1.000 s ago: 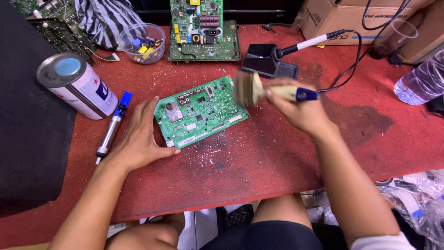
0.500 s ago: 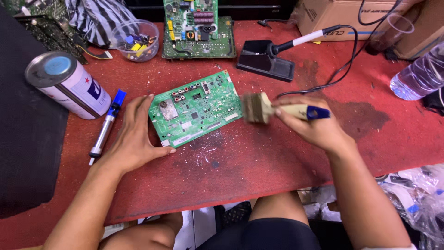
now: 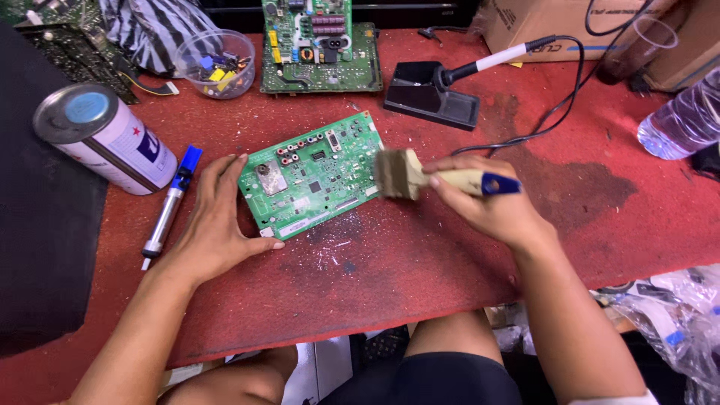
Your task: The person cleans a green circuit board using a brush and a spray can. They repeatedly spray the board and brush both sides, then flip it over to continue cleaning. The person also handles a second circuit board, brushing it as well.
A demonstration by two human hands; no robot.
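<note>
A green circuit board [image 3: 311,176] lies flat on the red table top [image 3: 420,262], slightly turned. My left hand [image 3: 214,221] rests open against the board's left and lower edge, thumb along its near side. My right hand [image 3: 491,206] grips a paintbrush [image 3: 435,178] with a pale handle and a blue end. Its worn bristles point left and sit at the board's right edge. White flecks and dust lie on the table just below the board.
A metal can [image 3: 105,139] and a blue-tipped desoldering pump [image 3: 169,206] lie left. At the back are a clear bowl of small parts [image 3: 216,64], a second green board [image 3: 319,45] and a soldering iron in its black stand [image 3: 431,94]. A plastic bottle [image 3: 682,116] lies far right.
The brush has swung from above the board's upper right corner down to its right edge. My left hand stays on the board's left side.
</note>
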